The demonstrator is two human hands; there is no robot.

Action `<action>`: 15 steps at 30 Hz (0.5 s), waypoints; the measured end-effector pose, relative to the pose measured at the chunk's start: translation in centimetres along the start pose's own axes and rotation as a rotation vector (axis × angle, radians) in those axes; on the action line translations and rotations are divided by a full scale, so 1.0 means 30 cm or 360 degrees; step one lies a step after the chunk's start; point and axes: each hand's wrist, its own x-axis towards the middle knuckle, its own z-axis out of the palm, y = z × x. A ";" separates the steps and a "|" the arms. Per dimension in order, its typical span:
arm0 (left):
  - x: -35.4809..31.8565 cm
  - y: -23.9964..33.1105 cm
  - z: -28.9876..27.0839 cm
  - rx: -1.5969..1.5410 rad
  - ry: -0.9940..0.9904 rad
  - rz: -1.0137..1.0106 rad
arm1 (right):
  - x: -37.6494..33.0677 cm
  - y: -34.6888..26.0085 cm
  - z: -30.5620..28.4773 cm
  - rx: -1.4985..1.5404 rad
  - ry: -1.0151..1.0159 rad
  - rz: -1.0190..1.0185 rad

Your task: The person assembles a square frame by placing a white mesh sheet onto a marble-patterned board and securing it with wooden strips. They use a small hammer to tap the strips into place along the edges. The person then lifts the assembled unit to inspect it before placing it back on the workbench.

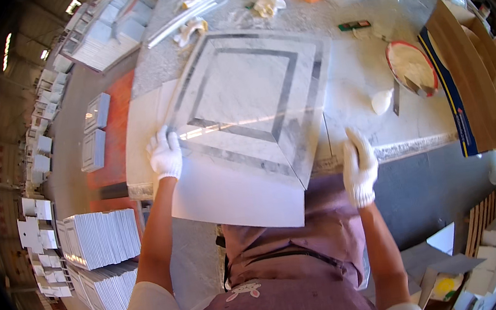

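Left grip (165,154) closes on the marble panel (253,93) edge; right grip (359,167) hangs loose, empty. The panel looks heavy, stiff, brittle.

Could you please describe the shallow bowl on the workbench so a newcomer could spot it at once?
Start at the grey stone workbench and go right of the big square marble panel. The shallow bowl sits there, the only round, red-rimmed thing, holding pale paste.
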 end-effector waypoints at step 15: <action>-0.045 0.095 -0.104 -0.0112 -0.0069 -0.0043 | -0.261 -0.122 -0.045 0.0126 -0.0710 0.0367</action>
